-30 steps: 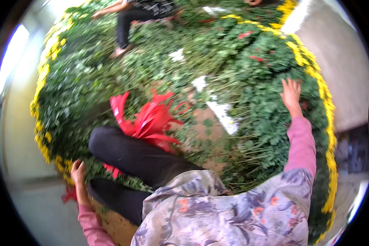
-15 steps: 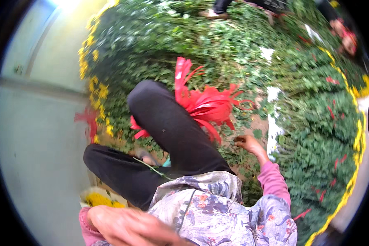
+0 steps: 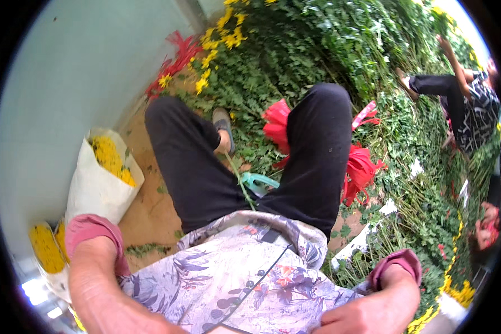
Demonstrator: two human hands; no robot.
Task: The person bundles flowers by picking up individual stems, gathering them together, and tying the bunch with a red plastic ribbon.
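My left hand [image 3: 145,324] is low at the left of my flowered shirt [image 3: 234,278], its fingers cut off by the lower edge. At the shirt's right side my right hand [image 3: 356,318] has its visible fingers curled in; whatever they hold is out of sight. A thin green stem [image 3: 242,181] lies between my thighs, against my black trousers [image 3: 197,183]. Beside it is a turquoise object [image 3: 259,182], partly hidden. Red strips [image 3: 362,170] hang in a bunch by my right knee, and more red strips [image 3: 276,123] show between my knees.
White-wrapped yellow flowers [image 3: 111,158] stand at the left by a pale wall [image 3: 67,83], with another yellow bunch [image 3: 47,247] below. Leafy green stems [image 3: 328,50] are heaped ahead and to the right. A co-worker [image 3: 473,100] sits at the far right; another person's hands [image 3: 487,222] hold something red.
The view has turned left, bringing the wrapped flowers in. My right hand has come back from above the ground to my shirt. My left hand has moved lower and partly out of view.
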